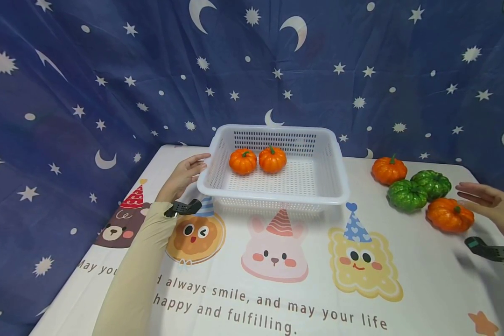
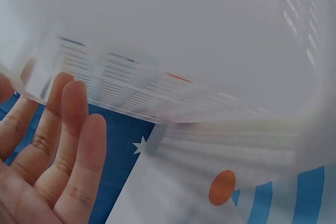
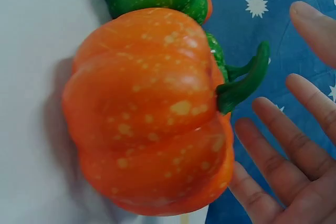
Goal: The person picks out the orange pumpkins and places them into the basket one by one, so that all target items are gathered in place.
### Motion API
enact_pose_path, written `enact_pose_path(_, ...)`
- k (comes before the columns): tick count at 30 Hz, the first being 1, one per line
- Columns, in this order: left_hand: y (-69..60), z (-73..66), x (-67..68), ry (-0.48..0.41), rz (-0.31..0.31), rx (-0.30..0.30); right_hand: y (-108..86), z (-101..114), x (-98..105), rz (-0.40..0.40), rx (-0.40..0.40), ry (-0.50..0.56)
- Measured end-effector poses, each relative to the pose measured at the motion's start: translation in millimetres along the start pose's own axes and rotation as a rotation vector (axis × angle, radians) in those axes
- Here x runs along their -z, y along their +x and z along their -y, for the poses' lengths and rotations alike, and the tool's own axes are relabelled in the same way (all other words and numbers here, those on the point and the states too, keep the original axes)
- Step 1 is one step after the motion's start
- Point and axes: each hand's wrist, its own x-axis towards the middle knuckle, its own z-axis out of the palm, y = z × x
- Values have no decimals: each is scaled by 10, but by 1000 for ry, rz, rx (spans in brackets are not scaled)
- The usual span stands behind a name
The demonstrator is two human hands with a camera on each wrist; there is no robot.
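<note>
A white plastic basket (image 1: 277,198) holds two small orange pumpkins (image 1: 242,162) side by side in its left half. The left hand (image 1: 185,175) is at the basket's left rim, fingers extended; in the left wrist view its fingers (image 2: 84,129) lie against or just beside the basket wall (image 2: 184,51). To the right of the basket, two orange and two green pumpkins (image 1: 407,196) sit in a cluster. Beside the nearest orange pumpkin (image 1: 450,215), the right hand (image 1: 493,205) is held with fingers spread; the right wrist view shows that pumpkin (image 3: 147,114) large, no fingers curled round it.
A white printed cloth (image 1: 319,280) with cartoon figures and lettering covers the table. Behind and to the left hangs a dark blue curtain (image 1: 159,56) with stars and moons, meeting the table's back and left edges.
</note>
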Motion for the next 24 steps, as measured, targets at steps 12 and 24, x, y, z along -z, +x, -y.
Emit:
enact_pose_path(12, -1, -2, 2, -4, 2, -15, -87, -29, -90, -77, -65, -19)
enact_pose_path(24, -2, -7, -3, -9, -2, -3, -21, -528, -146, -103, -74, -57)
